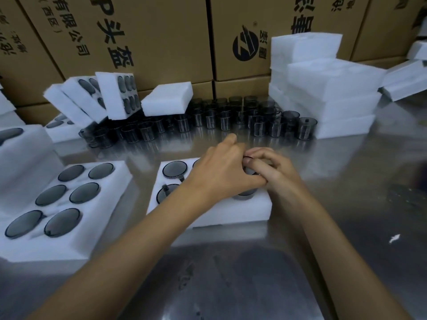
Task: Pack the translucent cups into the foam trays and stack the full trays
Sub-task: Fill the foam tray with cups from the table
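A white foam tray (231,212) lies on the steel table in front of me, with dark translucent cups seated in its left holes (174,169). Both my hands are over the tray's far right part. My left hand (221,172) lies across the tray, fingers curled down over a hole. My right hand (269,168) pinches the rim of a dark cup (248,159) at the tray's far right hole; most of that cup is hidden by the fingers. Another cup (245,194) sits in the near right hole. Several loose cups (224,121) stand in rows behind.
A full foam tray (76,229) lies at the left, beside more trays at the left edge. Filled trays (115,95) lean against cardboard boxes (147,38) at the back. A stack of white foam trays (328,93) stands at the back right.
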Demonstrator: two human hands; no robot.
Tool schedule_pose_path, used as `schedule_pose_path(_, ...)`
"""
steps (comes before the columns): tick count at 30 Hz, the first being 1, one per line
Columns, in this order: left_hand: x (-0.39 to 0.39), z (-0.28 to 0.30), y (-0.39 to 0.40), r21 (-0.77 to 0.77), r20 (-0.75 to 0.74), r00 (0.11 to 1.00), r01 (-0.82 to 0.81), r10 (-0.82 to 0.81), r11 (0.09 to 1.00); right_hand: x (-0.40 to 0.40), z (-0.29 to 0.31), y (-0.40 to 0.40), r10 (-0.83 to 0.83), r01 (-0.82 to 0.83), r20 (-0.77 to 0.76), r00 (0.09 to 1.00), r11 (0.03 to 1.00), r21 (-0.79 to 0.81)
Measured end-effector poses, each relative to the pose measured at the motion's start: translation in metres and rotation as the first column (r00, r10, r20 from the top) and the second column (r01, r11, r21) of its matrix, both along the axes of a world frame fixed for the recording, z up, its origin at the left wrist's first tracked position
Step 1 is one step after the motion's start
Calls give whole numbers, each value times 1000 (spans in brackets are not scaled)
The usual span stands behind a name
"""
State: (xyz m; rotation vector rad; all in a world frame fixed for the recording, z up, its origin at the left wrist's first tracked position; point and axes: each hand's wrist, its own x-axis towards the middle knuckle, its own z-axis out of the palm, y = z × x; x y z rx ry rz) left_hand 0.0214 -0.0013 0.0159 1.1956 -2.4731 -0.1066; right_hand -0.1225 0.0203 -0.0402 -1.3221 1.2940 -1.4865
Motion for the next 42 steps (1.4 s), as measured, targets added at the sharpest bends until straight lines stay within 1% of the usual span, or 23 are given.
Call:
schedule_pose_path(3,6,4,1,60,31,999,18,-20,998,0,0,3,11,-12,68,998,1000,23)
schedule_pose_path(6,18,10,-2,164,51,997,50,-59,985,4,2,4,-6,6,24,1000,1000,4)
schedule_pose_path(10,32,11,-4,200,53,994,82,-94,976,8,0,2,7,-7,-30,1000,1000,1)
schedule_pose_path(15,36,4,-4,256,-73,991,126,-111,958,5,-1,2,14,-12,-75,997,999,31)
schedule_pose_path(20,37,-11,-4,255,-219,972,147,-91,956,-8,-5,0,108,-94,-111,988,987,128)
schedule_pose_path(24,39,-19,-4,249,-244,963,178,-116,952,-14,-6,2,137,-117,-142,980,984,137)
schedule_pose_path(29,44,-22,-8,337,-284,948,241,-146,910,-17,-9,0,168,-136,-234,958,980,145)
schedule_pose_path(34,46,-24,-9,342,-282,946,256,-162,904,-17,-11,-2,177,-140,-261,949,978,154)
schedule_pose_path(37,47,-25,-9,339,-252,955,240,-158,910,-16,-10,-2,202,-151,-273,941,969,195)
schedule_pose_path(40,46,-26,-7,312,-171,974,196,-148,930,-17,-11,-2,241,-189,-213,947,953,238)
schedule_pose_path(42,46,-26,-6,320,-140,981,173,-134,931,-18,-12,-3,262,-209,-181,948,941,265)
